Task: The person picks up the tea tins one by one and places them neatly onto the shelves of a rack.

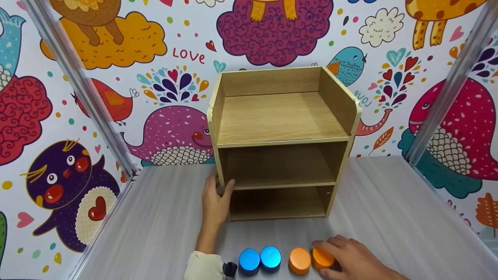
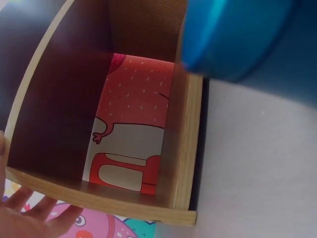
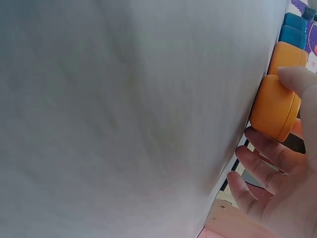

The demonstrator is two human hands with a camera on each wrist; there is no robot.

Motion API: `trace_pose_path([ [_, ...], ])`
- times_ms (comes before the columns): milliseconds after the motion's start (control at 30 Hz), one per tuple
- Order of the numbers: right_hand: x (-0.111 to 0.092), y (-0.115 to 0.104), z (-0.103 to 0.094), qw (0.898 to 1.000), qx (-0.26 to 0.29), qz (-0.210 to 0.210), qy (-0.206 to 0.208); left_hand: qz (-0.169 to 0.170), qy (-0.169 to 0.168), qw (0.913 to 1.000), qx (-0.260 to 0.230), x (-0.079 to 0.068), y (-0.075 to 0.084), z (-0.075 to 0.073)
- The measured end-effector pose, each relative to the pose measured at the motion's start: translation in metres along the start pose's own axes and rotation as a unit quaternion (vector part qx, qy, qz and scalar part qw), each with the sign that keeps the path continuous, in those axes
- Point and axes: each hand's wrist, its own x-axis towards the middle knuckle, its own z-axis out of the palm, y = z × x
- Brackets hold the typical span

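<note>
A small wooden shelf (image 1: pixel 283 120) with an open top tray and two compartments stands on the table. My left hand (image 1: pixel 216 198) grips its left side panel, thumb at the front edge and fingers along the outside. In the left wrist view those fingers (image 2: pixel 42 215) show beside the wooden edge. Near the table's front, my right hand (image 1: pixel 350 256) pinches the rightmost orange round lidded tub (image 1: pixel 322 258) between thumb and fingers. In the right wrist view the thumb lies on this orange tub (image 3: pixel 271 106), with three fingers spread below. Another orange tub (image 1: pixel 299 260) sits just left of it.
Two blue round tubs (image 1: pixel 260 259) stand side by side left of the orange ones, close to my left sleeve (image 1: pixel 203 266). Patterned walls (image 1: pixel 175 85) with metal corner posts (image 1: pixel 447 85) enclose the grey table (image 1: pixel 155 221) at the back and sides.
</note>
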Motion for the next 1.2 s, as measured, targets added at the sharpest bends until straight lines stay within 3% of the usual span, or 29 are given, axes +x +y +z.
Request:
trace_pose_path([
  [500, -0.003, 0.001, 0.001, 1.0, -0.003, -0.01, 0.01, -0.011, -0.001, 0.9999, -0.012, -0.002, -0.001, -0.001],
  [767, -0.002, -0.002, -0.003, 1.0, 0.002, 0.004, 0.0, -0.017, -0.004, 0.9997, -0.014, -0.002, 0.0, 0.0],
  [1033, -0.006, -0.007, -0.009, 0.998, -0.021, -0.023, 0.047, 0.011, 0.003, 0.9999, -0.011, -0.001, -0.002, 0.001],
  [1200, -0.007, -0.009, -0.013, 0.998, -0.021, -0.025, 0.053, 0.012, 0.005, 0.9998, -0.015, -0.001, -0.001, 0.0],
])
